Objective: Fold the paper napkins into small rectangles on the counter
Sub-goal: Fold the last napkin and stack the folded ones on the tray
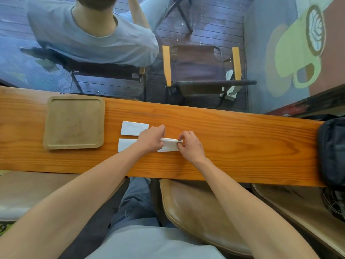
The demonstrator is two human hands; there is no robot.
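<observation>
A white paper napkin [169, 145] lies on the wooden counter [242, 139], its far edge lifted and bent over. My left hand [151, 138] pinches its left end and my right hand [190, 144] pinches its right end. Two folded white rectangles rest to the left: one folded napkin [133, 128] farther back, another folded napkin [126, 144] nearer, partly hidden under my left wrist.
A square wooden tray [74, 122] sits at the counter's left. A dark bag [333, 150] rests on the right end. Beyond the counter a person in a pale shirt [89, 40] sits on a chair, beside a folding chair [201, 71]. A brown stool [196, 212] stands below me.
</observation>
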